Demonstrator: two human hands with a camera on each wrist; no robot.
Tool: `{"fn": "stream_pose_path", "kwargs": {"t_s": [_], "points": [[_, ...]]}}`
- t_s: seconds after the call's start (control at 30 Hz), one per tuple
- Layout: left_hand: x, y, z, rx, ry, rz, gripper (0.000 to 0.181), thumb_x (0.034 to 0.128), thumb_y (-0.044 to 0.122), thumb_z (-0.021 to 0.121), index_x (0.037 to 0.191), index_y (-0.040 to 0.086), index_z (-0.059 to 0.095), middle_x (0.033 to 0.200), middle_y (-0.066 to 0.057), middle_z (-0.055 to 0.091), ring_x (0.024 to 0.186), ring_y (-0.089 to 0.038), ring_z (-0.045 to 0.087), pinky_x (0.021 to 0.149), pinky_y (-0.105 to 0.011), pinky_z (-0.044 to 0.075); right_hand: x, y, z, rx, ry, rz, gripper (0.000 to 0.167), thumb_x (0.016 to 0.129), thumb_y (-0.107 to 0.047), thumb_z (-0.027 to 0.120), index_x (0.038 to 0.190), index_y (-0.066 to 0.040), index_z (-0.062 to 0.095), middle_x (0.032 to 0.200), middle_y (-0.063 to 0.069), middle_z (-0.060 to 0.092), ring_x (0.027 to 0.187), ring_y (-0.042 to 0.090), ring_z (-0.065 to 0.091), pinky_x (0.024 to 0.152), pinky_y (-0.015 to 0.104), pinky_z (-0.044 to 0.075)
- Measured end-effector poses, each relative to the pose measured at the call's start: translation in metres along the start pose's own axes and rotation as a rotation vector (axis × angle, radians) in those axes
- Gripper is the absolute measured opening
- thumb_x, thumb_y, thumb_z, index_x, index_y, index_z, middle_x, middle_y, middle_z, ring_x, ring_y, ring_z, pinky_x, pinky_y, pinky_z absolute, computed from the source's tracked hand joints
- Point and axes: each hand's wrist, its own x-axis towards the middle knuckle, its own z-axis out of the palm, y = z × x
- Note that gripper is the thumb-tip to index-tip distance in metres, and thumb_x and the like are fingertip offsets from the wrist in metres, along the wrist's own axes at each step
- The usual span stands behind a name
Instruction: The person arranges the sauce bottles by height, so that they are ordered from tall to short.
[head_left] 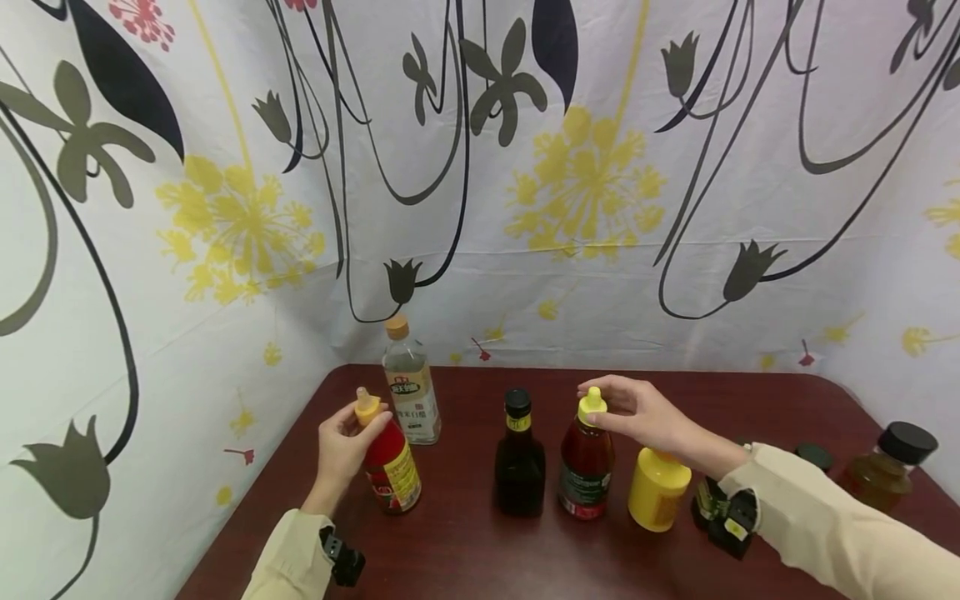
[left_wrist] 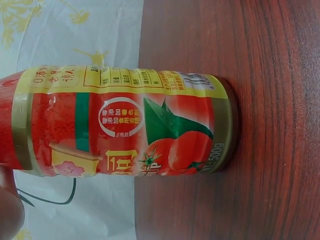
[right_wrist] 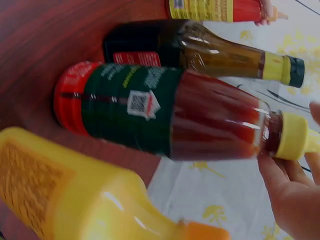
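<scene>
My left hand (head_left: 341, 446) grips the red ketchup bottle (head_left: 392, 467) near its yellow cap; the bottle leans slightly, its top to the left. In the left wrist view the label of the ketchup bottle (left_wrist: 120, 125) fills the middle, with a bit of the left hand (left_wrist: 10, 207) at the edge. My right hand (head_left: 641, 410) holds a dark red sauce bottle (head_left: 585, 467) by its yellow cap. The right wrist view shows the fingers of the right hand (right_wrist: 292, 192) around the cap of that sauce bottle (right_wrist: 215, 117).
A dark bottle (head_left: 519, 467) stands left of the sauce bottle. A yellow bottle (head_left: 657, 492) is on its right, under my right wrist. Behind the ketchup stands a clear bottle (head_left: 412, 392). A black-capped jar (head_left: 881, 475) is at the table's right.
</scene>
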Motion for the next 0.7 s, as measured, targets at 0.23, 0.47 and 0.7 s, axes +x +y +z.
{"fn": "stream_pose_path", "kwargs": {"t_s": [0.23,0.47,0.7], "points": [[-0.003,0.058,0.012,-0.027,0.01,-0.028,0.028,0.0762,0.015,0.069,0.101,0.003,0.065,0.094,-0.01,0.066,0.082,-0.019,0.061,0.068,-0.022,0.05,0.0,0.008,0.005,0.022,0.054,0.017,0.039,0.082,-0.02,0.063,0.115,-0.001,0.054,0.116,0.017,0.053,0.105,0.024,0.054,0.076,0.027,0.049],[0.003,0.007,0.002,0.072,-0.025,-0.01,0.032,0.0782,0.018,0.068,0.108,0.009,0.063,0.101,-0.005,0.065,0.088,-0.017,0.061,0.072,-0.022,0.049,-0.002,0.011,0.005,0.023,0.06,-0.001,0.041,0.082,-0.019,0.063,0.117,0.0,0.053,0.118,0.018,0.052,0.104,0.02,0.055,0.075,0.027,0.049],[0.003,-0.012,-0.009,0.122,-0.064,-0.086,0.04,0.0778,0.029,0.068,0.113,0.013,0.061,0.103,-0.001,0.064,0.092,-0.016,0.06,0.076,-0.026,0.049,0.0,0.016,0.006,-0.023,0.052,-0.099,0.039,0.082,-0.014,0.063,0.116,0.002,0.053,0.115,0.02,0.053,0.1,0.015,0.057,0.071,0.027,0.05]]}}
